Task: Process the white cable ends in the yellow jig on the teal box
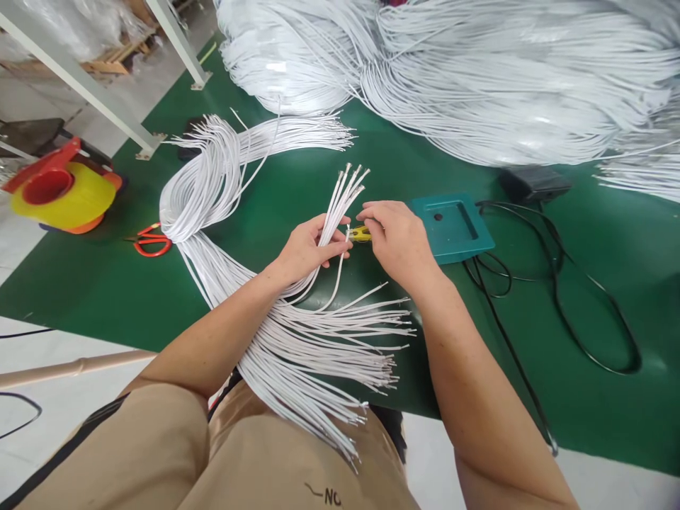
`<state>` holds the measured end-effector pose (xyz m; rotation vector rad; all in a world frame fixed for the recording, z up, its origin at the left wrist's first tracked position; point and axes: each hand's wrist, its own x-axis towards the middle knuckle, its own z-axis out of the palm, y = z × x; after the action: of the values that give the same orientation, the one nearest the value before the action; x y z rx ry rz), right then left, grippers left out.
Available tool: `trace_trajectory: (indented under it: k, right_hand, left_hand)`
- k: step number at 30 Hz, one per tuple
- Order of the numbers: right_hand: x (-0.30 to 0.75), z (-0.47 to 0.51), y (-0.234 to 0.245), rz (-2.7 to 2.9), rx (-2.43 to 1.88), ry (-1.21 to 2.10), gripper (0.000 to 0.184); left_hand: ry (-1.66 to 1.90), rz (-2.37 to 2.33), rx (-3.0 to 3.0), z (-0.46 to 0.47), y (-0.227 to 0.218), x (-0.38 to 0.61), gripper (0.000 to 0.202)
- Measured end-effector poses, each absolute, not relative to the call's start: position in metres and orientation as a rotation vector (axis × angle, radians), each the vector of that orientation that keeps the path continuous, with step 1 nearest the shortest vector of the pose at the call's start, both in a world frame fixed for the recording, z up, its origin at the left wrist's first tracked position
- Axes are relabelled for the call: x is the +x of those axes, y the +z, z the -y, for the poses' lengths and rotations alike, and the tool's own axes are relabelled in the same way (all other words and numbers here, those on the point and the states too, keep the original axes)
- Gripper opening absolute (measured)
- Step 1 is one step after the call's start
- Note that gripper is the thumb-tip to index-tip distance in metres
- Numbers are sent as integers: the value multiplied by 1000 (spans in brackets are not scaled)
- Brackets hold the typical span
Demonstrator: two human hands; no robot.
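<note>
My left hand point(313, 246) is closed round a small bunch of white cables point(336, 202), whose ends stick up past the fingers. One cable point(341, 265) stands apart from the bunch, its tip between my two hands. In my right hand point(396, 234) is a small yellow-handled tool point(360, 234), its metal nose touching or very near that tip; whether it is pliers or cutters I cannot make out. The rest of the cable bundle point(319, 340) fans out under my left forearm towards the table's front edge.
Red-handled scissors point(152, 239) lie by the looped bundle point(202, 184). A yellow and red tape dispenser point(64, 191) sits at the left. Right of my hands are a teal tray point(451, 227), a black adapter point(534, 184) and a looping black cord point(584, 283). Large cable heaps point(504, 78) fill the back.
</note>
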<state>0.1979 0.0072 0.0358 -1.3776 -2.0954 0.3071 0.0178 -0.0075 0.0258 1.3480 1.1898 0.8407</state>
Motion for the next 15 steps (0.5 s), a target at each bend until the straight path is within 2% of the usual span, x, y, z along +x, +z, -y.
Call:
trace_trajectory:
  k: [8, 15]
  right_hand:
    - [188, -2, 38, 1885, -1465, 644, 28]
    - [187, -2, 38, 1776, -1494, 780, 28]
  left_hand:
    - [853, -1150, 1369, 11, 29, 19, 45]
    - [892, -1163, 1363, 11, 24, 21, 39]
